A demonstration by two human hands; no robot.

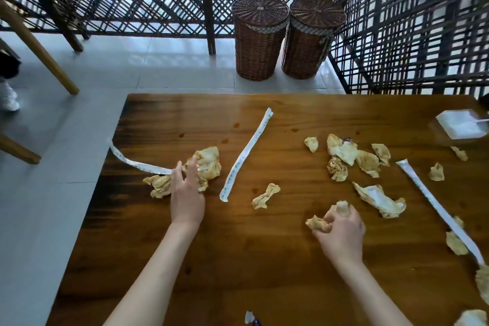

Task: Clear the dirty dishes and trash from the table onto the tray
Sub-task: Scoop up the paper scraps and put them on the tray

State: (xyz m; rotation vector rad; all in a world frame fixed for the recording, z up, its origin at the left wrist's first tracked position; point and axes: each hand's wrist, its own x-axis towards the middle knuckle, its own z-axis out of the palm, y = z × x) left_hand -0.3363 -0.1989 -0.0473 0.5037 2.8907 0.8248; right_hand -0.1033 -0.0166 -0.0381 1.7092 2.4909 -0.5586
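Head view, left hand (186,194) grip released over crumpled napkin (205,164), right hand (341,233) grasping napkin wad (321,221), paper strip (244,155) lying diagonally, far end right.

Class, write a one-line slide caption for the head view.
Both hands gather crumpled napkins: right hand grips one, left hand reaches another.

One table (238,259). Three paper strips lie on it: one at the left edge (137,164), one in the middle (247,153), one at the right (439,204). Roughly fifteen crumpled napkins, some clumped (344,156) and hard to separate. Two wicker baskets (258,40) (312,37). One white dish (460,127). Two hands (186,193) (341,233).
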